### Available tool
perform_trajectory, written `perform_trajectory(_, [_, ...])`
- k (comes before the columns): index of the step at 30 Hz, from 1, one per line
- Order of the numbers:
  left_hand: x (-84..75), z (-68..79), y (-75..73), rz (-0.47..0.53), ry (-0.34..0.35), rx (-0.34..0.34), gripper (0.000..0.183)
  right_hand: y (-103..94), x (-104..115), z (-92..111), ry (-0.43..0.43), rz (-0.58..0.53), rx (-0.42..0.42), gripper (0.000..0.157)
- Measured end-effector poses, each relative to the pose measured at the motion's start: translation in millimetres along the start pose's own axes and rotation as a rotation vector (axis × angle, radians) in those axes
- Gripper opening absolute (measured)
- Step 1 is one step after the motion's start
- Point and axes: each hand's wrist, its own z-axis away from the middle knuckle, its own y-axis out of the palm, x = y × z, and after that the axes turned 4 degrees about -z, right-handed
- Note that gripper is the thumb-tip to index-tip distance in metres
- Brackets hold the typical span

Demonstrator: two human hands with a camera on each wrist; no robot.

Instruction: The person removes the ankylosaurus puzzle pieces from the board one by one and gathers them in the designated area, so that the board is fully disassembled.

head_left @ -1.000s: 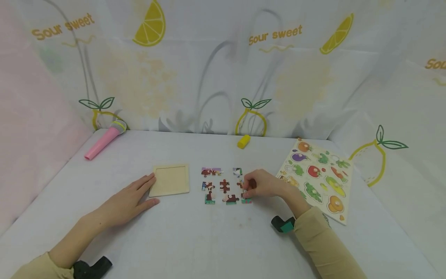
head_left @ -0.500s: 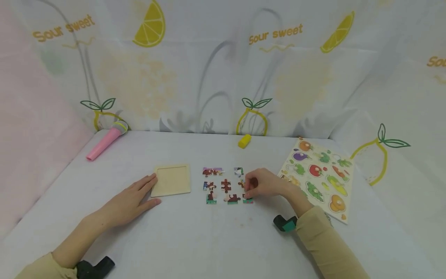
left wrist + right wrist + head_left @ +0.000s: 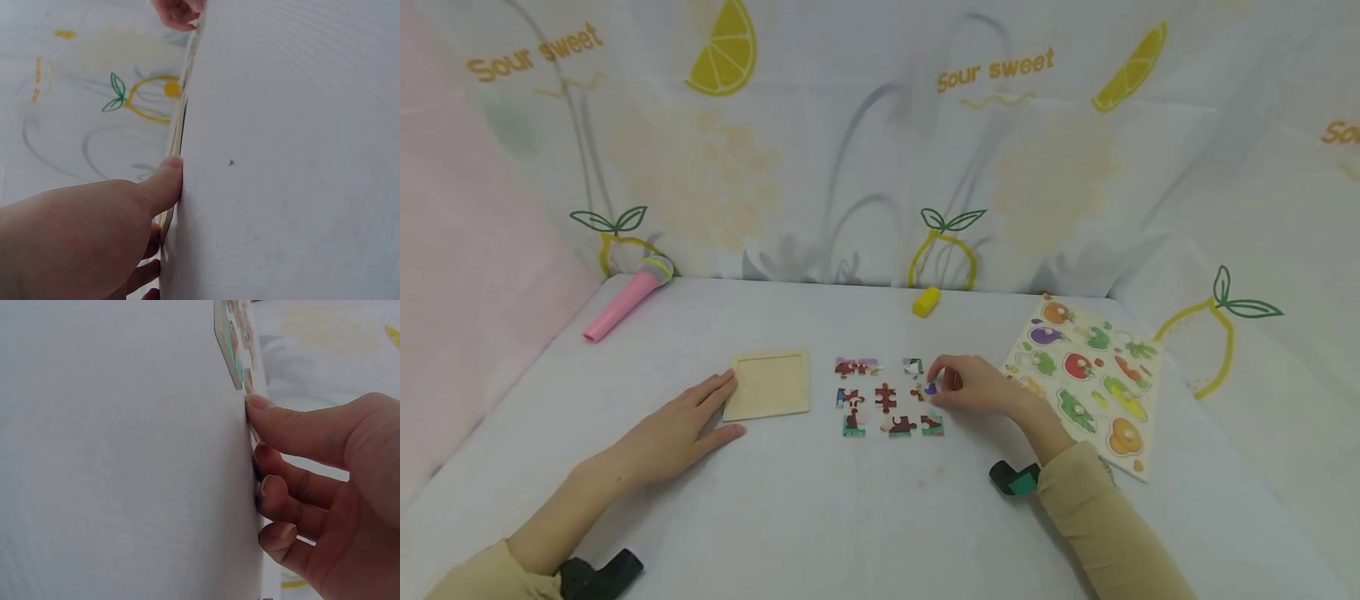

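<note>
Flat on the table, my left hand (image 3: 673,433) lies with fingers extended. Its fingertips touch the left edge of a square wooden puzzle tray (image 3: 767,387), and the left wrist view shows the thumb along the near edge. My right hand (image 3: 977,387) pinches at a jigsaw piece (image 3: 923,391) in the middle of the right column, thumb below and index finger above it. More jigsaw pieces lie in loose rows, among them a brown centre piece (image 3: 886,398) and a green-edged corner piece (image 3: 932,425). In the right wrist view, the fingers (image 3: 273,494) curl low over the tabletop.
A vegetable peg board (image 3: 1093,383) lies right of my right hand. Toward the back are a pink toy microphone (image 3: 628,300) on the left and a small yellow block (image 3: 927,302). Dark devices (image 3: 601,575) sit at both wrists. A lemon-print cloth hangs behind.
My right hand has shifted slightly away from me, from the bottom-right corner piece to the middle piece of that column; the corner piece now shows fully. My left hand stays put.
</note>
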Motion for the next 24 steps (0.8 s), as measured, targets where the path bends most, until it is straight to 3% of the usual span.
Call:
perform_trajectory(8, [1.4, -0.3, 3.5, 0.003, -0.011, 0.002, 0.08, 3.3, -1.7, -1.7, -0.032, 0.005, -0.025, 0.018])
perform_trajectory(24, [2.8, -1.3, 6.3, -0.008, -0.003, -0.009, 0.079, 8.4, -6.7, -1.4, -0.015, -0.009, -0.051, 0.018])
